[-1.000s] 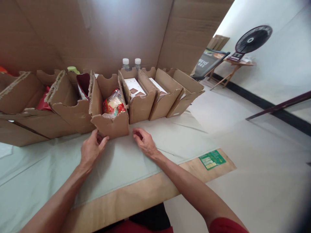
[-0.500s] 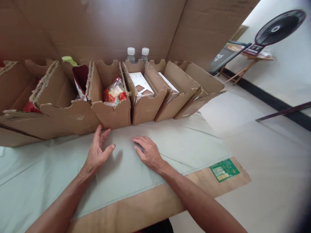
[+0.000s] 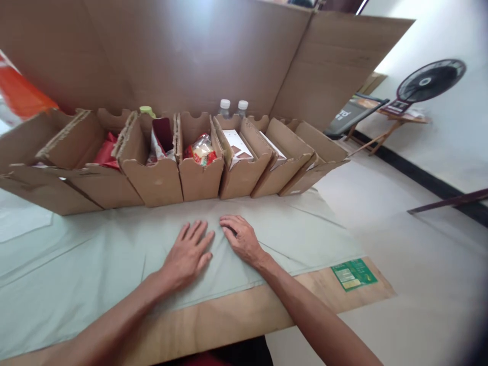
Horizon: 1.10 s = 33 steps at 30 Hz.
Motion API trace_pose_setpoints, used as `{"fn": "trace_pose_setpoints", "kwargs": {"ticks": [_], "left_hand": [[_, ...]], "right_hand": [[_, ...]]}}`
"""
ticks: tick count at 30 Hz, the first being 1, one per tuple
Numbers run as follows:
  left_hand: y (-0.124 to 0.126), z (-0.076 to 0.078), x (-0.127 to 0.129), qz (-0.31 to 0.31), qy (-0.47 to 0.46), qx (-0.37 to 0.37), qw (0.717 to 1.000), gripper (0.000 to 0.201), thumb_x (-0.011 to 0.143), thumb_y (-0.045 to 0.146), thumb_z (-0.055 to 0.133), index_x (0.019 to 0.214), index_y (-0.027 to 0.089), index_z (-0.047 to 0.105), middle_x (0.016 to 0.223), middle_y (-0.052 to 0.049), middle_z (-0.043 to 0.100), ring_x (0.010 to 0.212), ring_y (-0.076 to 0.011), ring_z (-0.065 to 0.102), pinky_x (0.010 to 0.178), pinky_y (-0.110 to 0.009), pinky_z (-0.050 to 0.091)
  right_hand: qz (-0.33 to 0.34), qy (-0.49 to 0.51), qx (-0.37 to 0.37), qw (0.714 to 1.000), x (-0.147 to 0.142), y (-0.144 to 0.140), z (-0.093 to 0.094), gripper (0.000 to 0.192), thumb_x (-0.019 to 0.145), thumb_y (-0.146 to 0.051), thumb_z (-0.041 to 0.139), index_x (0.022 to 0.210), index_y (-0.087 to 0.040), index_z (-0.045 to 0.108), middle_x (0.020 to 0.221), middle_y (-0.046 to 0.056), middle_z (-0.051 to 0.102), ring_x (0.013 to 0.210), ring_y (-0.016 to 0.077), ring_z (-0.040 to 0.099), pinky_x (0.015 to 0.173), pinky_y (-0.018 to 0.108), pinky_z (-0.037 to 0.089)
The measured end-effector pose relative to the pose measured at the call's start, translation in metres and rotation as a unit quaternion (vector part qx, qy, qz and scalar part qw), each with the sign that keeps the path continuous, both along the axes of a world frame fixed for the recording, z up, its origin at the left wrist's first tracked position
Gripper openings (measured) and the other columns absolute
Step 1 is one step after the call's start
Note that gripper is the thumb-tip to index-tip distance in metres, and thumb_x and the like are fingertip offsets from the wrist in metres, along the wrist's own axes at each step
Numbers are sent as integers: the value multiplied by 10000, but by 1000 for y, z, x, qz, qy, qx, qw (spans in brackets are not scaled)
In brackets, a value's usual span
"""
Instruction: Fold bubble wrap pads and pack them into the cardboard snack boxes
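My left hand (image 3: 188,256) lies palm down on the pale green cloth (image 3: 102,264), fingers spread and holding nothing. Beside it, my right hand (image 3: 243,240) rests on the cloth with loosely curved fingers; a dark gap shows between thumb and index finger, and nothing is seen held. Beyond both hands stands a row of several cut-open cardboard bins (image 3: 202,182). One bin has a clear and red snack packet (image 3: 203,149). To its right, another contains a white box (image 3: 237,144). Farther left are an opened dark red pouch (image 3: 162,136) and a red packet (image 3: 108,151).
Behind the bins rises a tall cardboard panel (image 3: 160,61). Two white-capped bottles (image 3: 224,105) and a light green cap (image 3: 147,110) show behind them. A green label (image 3: 354,275) is on the wooden tabletop edge (image 3: 213,325). A fan (image 3: 430,81) stands at the right.
My left hand has turned from thumb-up near the bins to flat on the cloth, closer to my right hand. My right hand stays about where it was. The view has shifted, showing more bins leftward.
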<state>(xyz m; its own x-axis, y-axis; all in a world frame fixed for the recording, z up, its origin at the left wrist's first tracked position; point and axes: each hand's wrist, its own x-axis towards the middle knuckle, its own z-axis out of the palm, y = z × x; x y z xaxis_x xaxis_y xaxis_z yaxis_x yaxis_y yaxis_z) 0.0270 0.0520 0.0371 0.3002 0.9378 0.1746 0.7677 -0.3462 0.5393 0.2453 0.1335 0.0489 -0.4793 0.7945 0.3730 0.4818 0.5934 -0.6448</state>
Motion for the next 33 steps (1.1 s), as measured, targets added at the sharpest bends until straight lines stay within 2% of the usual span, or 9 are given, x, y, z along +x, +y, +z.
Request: {"fn": "trace_pose_setpoints", "kwargs": {"ticks": [4,8,11,13,17,20,23,29,33], "left_hand": [[-60,1,8,-81,79,16,994,620,937,328,632,1544,239,543,1686,-152,400,1589,-369,342,1292,-643,252],[-104,3,8,-100,47,13,994,742,844,262,703,1561,257,515,1703,-126,372,1586,-388,343,1272,-649,321],[-117,3,6,-96,-25,16,995,617,858,235,676,1471,246,607,1606,-126,530,1519,-368,468,1247,-639,389],[-119,4,6,-70,-96,25,993,527,891,220,635,1419,237,640,1467,-122,669,1435,-327,576,1229,-600,442],[-120,8,7,-4,-215,72,974,476,889,157,591,1354,238,651,1222,-105,791,1191,-271,740,1145,-538,549],[-123,10,7,39,-264,108,958,377,900,136,567,1237,246,695,1120,-98,805,1033,-239,780,980,-441,651],[-132,5,-1,148,-287,128,938,319,949,170,554,1207,267,712,1200,-103,779,1106,-248,761,912,-395,669],[-165,-18,-22,367,-325,60,869,547,974,402,634,1501,300,524,1455,-131,630,1184,-296,714,986,-465,643],[-200,-36,-41,463,-322,29,825,699,967,555,586,1603,391,346,1527,-98,584,1296,-337,659,978,-487,648]], "right_hand": [[5,7,-8,1000,-22,-8,35,299,952,-179,526,1172,-214,726,1045,73,798,883,180,731,838,315,593],[41,19,8,999,-78,-4,104,447,996,-226,510,1435,-228,597,1005,21,780,811,138,705,799,251,554],[42,-52,33,997,-127,16,149,632,970,-179,520,1592,-250,431,908,-8,767,782,165,693,842,299,539],[25,-135,42,990,-152,32,164,659,942,-171,559,1587,-228,439,831,2,751,783,205,693,835,335,534],[-29,-224,70,972,-176,49,168,322,957,-171,538,1239,-204,691,868,52,758,873,256,711,831,352,516],[-48,-226,79,970,-176,42,163,218,962,-161,534,1080,-219,708,847,46,763,855,252,718,796,328,501],[-53,-232,82,968,-167,18,161,190,957,-180,570,1081,-234,704,853,56,777,822,263,735,747,318,489],[39,-162,58,984,-123,-87,152,174,979,-213,538,1004,-243,707,761,55,768,678,227,727,654,309,504],[155,-20,-59,986,-77,-165,137,134,947,-352,651,1050,-360,736,781,-11,759,677,214,720,658,351,582]]}}
